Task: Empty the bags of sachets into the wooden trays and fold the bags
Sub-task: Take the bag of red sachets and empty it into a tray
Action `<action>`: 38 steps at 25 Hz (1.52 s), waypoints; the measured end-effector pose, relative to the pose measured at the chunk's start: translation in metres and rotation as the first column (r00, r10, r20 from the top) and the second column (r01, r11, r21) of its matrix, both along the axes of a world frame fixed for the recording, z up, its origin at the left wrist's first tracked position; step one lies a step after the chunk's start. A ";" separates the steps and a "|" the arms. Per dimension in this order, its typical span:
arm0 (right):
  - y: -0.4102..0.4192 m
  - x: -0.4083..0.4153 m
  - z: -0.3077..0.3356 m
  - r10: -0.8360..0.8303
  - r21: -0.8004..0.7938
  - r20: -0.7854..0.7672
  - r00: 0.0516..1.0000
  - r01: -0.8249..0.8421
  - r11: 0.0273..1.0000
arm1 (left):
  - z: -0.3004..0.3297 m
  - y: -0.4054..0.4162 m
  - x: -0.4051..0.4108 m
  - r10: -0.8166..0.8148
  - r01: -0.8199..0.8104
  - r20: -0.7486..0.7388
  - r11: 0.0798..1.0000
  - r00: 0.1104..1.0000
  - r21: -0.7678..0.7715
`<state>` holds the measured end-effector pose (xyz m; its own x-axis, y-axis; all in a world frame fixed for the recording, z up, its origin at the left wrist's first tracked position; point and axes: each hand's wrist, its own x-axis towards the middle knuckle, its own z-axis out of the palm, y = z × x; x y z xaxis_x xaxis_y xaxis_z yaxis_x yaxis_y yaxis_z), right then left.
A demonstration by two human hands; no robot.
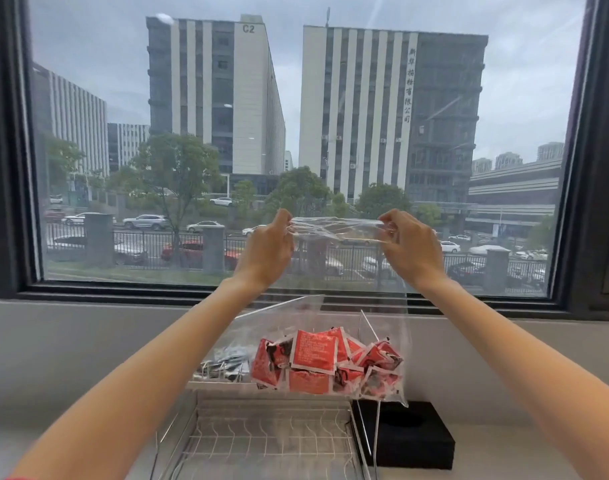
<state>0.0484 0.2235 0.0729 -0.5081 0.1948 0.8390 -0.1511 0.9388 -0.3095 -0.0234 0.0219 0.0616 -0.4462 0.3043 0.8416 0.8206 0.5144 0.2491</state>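
Nearest the camera sits a wire rack on the counter, with a black block just beside it on its right. Above the rack's far edge hangs a clear plastic bag, held upright with its long axis vertical. Left hand and right hand each pinch one end of the bag's mouth, fingers curled on the film and stretched level between them, both equally near. Red sachets fill the bottom of the bag, straight below the grip and just above the rack. Behind the rack's far left corner lies a second clear bag holding dark sachets. No wooden trays are visible. Judging from this, the mouth is about to be opened, and emptying calls for turning the bag so the sachets come uppermost.
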 end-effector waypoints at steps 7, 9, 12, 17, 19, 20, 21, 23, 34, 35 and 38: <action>-0.001 0.040 -0.073 0.073 -0.071 0.118 0.990 -0.065 0.995 | -0.083 -0.008 0.036 -0.063 0.062 0.081 0.998 0.995 0.018; 0.000 0.052 -0.099 0.100 -0.115 0.165 0.981 -0.081 0.990 | -0.108 -0.010 0.048 -0.072 0.074 0.140 0.997 0.987 -0.009; 0.002 0.066 -0.142 0.111 -0.164 0.253 0.961 -0.070 0.984 | -0.143 -0.018 0.063 -0.052 0.069 0.216 0.995 0.975 -0.073; 0.004 0.086 -0.188 0.105 -0.183 0.388 0.916 -0.035 0.982 | -0.191 -0.034 0.072 -0.002 0.056 0.355 0.988 0.935 -0.142; 0.006 0.095 -0.207 0.142 -0.220 0.447 0.883 -0.046 0.974 | -0.208 -0.042 0.076 -0.028 0.127 0.491 0.977 0.871 -0.169; 0.007 0.101 -0.217 0.163 -0.218 0.489 0.857 -0.061 0.974 | -0.215 -0.046 0.079 -0.047 0.180 0.559 0.966 0.828 -0.185; 0.008 0.106 -0.225 0.182 -0.220 0.523 0.833 -0.074 0.973 | -0.219 -0.048 0.082 -0.064 0.233 0.611 0.951 0.789 -0.202; 0.014 0.112 -0.233 0.210 -0.259 0.546 0.811 -0.075 0.963 | -0.221 -0.053 0.085 -0.088 0.307 0.663 0.926 0.744 -0.221; 0.019 0.111 -0.202 0.188 -0.199 0.629 0.754 -0.078 0.977 | -0.210 -0.076 0.086 -0.294 0.247 0.748 0.953 0.595 0.179; 0.014 0.109 -0.195 0.195 -0.179 0.653 0.732 -0.101 0.979 | -0.212 -0.073 0.086 -0.306 0.252 0.746 0.949 0.592 0.190; -0.006 0.101 -0.178 0.217 -0.101 0.714 0.666 -0.209 0.973 | -0.215 -0.062 0.086 -0.339 0.275 0.745 0.937 0.575 0.215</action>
<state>0.1489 0.2177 -0.1049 -0.9799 0.0102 0.1992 -0.0753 0.9057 -0.4171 0.0624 -0.0406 -0.1539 -0.8216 0.5049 0.2645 0.4208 0.2243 0.8790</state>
